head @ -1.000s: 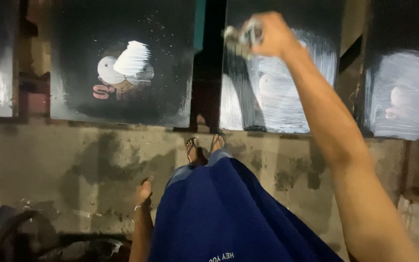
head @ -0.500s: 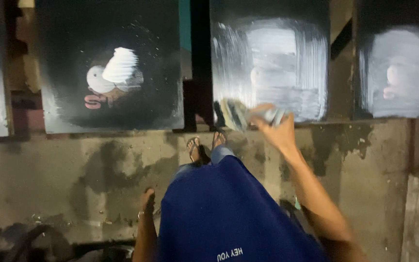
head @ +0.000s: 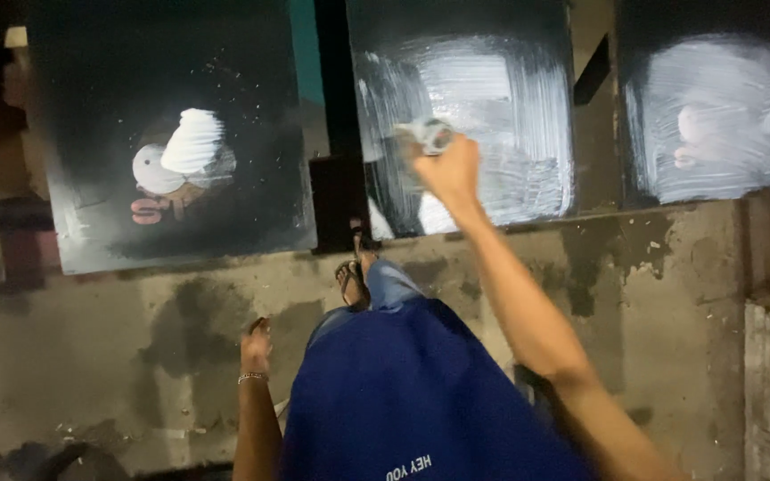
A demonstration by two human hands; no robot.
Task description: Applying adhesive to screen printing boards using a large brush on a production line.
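Gripping a paint-soaked brush point(head: 430, 135) in the closed right hand point(head: 449, 171), pressing it against the middle black panel point(head: 465, 53) leaning on the wall. Laying even, overlapping white strokes, working outward to the bare edges. Hanging the left hand point(head: 256, 343) loosely curled, empty, by the thigh.

Left board point(head: 171, 142): tall dark rectangular sign panel leaning upright on the concrete floor, a white bird shape and reddish marks at its middle.
Middle board point(head: 492, 125): dark panel just right of it, brushed over with white streaks.
Right board point(head: 710, 116): dark panel, white smeared patch with a pale shape inside.
Packages, screens: none.
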